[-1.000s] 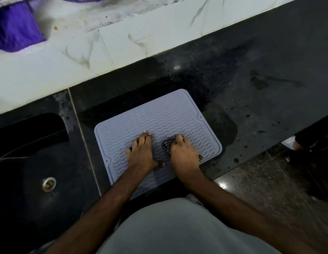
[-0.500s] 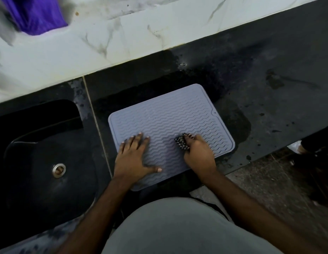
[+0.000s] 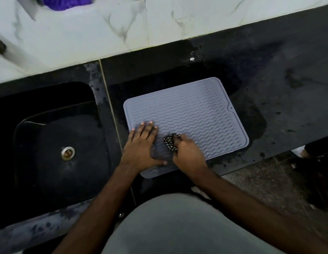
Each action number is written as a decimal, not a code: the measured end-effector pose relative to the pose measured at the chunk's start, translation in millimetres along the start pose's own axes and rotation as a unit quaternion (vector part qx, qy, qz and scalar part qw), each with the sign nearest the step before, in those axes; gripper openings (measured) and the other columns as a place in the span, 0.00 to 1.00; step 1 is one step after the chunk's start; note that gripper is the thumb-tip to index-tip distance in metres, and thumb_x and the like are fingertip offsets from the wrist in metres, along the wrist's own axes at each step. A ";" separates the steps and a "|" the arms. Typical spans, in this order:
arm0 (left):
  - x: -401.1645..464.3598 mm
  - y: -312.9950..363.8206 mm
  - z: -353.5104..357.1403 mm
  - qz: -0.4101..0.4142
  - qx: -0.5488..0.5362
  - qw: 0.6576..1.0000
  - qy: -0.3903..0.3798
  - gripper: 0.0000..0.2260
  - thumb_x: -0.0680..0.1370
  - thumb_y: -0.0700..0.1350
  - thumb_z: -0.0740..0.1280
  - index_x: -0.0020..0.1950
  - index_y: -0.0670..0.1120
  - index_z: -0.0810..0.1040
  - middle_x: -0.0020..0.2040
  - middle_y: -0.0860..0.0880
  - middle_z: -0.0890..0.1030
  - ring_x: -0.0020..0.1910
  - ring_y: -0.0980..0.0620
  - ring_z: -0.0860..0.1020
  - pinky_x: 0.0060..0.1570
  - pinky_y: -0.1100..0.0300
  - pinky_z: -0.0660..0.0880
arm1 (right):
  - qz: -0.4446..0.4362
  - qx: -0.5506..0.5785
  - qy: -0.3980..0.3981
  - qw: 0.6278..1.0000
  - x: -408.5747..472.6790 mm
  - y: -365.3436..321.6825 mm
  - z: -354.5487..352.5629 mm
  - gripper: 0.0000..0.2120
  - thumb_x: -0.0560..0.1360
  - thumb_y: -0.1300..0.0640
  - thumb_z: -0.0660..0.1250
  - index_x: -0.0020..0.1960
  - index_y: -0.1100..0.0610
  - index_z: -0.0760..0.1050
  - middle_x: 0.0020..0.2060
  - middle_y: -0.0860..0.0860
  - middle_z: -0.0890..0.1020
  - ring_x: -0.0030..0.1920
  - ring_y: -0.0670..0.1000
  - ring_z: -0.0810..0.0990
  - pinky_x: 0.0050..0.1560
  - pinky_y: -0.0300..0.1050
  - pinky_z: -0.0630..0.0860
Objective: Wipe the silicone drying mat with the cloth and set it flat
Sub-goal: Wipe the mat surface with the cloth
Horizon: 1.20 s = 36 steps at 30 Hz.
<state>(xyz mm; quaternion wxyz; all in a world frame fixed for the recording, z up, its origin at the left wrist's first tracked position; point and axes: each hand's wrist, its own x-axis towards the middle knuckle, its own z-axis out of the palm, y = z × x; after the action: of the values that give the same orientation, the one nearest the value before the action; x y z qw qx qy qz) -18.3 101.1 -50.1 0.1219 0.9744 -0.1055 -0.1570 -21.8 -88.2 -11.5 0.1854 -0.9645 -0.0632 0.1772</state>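
Grey silicone mat (image 3: 192,114) lies flat on the dark counter (image 3: 269,70) beside the sink (image 3: 55,136); left hand (image 3: 141,145) pressed open-palmed on it, right hand (image 3: 188,153) clenched around the checked cloth (image 3: 169,143).

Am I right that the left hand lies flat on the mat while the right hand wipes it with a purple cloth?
Not quite. In the head view the cloth is black-and-white checked, not purple. The rest holds: the left hand lies flat on the mat and the right hand wipes with the cloth.
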 end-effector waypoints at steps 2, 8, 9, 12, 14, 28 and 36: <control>-10.8 -23.6 -4.7 -0.001 0.014 1.000 0.000 0.60 0.59 0.83 0.59 0.83 0.53 0.46 0.83 0.53 0.44 0.81 0.48 0.40 0.77 0.44 0.34 | 0.005 0.002 0.009 1.000 -0.8 -0.6 -0.1 0.22 0.68 0.62 0.65 0.63 0.60 0.76 0.54 0.58 0.78 0.53 0.61 0.78 0.56 0.51 0.75; -25.5 -52.5 -2.7 0.008 -0.009 1.000 0.003 0.58 0.60 0.83 0.62 0.83 0.57 0.48 0.82 0.58 0.45 0.81 0.52 0.39 0.76 0.43 0.32 | 0.025 -0.038 -0.007 0.999 3.2 -38.4 4.2 0.16 0.72 0.58 0.66 0.58 0.63 0.76 0.57 0.59 0.78 0.54 0.60 0.78 0.56 0.51 0.74; -24.9 -52.6 -2.1 0.011 -0.008 1.000 0.008 0.58 0.60 0.83 0.62 0.82 0.57 0.50 0.82 0.58 0.46 0.81 0.52 0.40 0.76 0.43 0.33 | 0.015 -0.053 -0.018 0.998 2.7 -47.0 7.4 0.17 0.72 0.57 0.66 0.59 0.63 0.75 0.58 0.59 0.77 0.56 0.60 0.77 0.59 0.51 0.73; -26.5 -56.2 0.5 0.007 -0.022 1.000 0.017 0.56 0.61 0.82 0.61 0.82 0.58 0.51 0.82 0.59 0.47 0.81 0.52 0.41 0.77 0.41 0.37 | -0.020 -0.104 -0.042 0.994 -0.8 -71.9 23.9 0.24 0.72 0.51 0.69 0.64 0.62 0.73 0.64 0.60 0.72 0.61 0.59 0.74 0.63 0.50 0.70; -28.0 -58.5 2.1 0.008 -0.028 0.999 0.018 0.53 0.61 0.80 0.59 0.82 0.59 0.50 0.82 0.59 0.47 0.81 0.51 0.41 0.78 0.40 0.39 | -0.048 -0.123 -0.040 0.990 -4.4 -84.0 37.1 0.23 0.73 0.54 0.66 0.65 0.63 0.71 0.64 0.60 0.72 0.60 0.59 0.74 0.62 0.50 0.71; -24.8 -73.0 6.1 0.056 -0.012 0.998 0.008 0.55 0.61 0.82 0.58 0.82 0.59 0.46 0.82 0.59 0.42 0.80 0.48 0.35 0.78 0.41 0.38 | -0.241 -0.236 -0.097 0.936 2.0 -62.1 19.7 0.26 0.78 0.53 0.64 0.74 0.45 0.64 0.62 0.57 0.69 0.62 0.59 0.69 0.59 0.58 0.72; -26.2 -69.2 1.0 0.026 -0.039 0.999 -0.012 0.60 0.57 0.84 0.62 0.81 0.62 0.42 0.81 0.62 0.38 0.79 0.48 0.31 0.76 0.42 0.30 | -0.183 -0.265 -0.028 0.946 6.0 -29.0 -10.0 0.22 0.77 0.49 0.59 0.69 0.34 0.69 0.56 0.53 0.71 0.58 0.57 0.71 0.55 0.53 0.72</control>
<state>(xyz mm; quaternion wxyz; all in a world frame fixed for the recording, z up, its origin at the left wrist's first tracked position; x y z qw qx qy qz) -31.3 172.8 -62.4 0.1624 0.9639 -0.1259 -0.1694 -14.2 -63.7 6.3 -0.0493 -0.9453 -0.2884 0.1444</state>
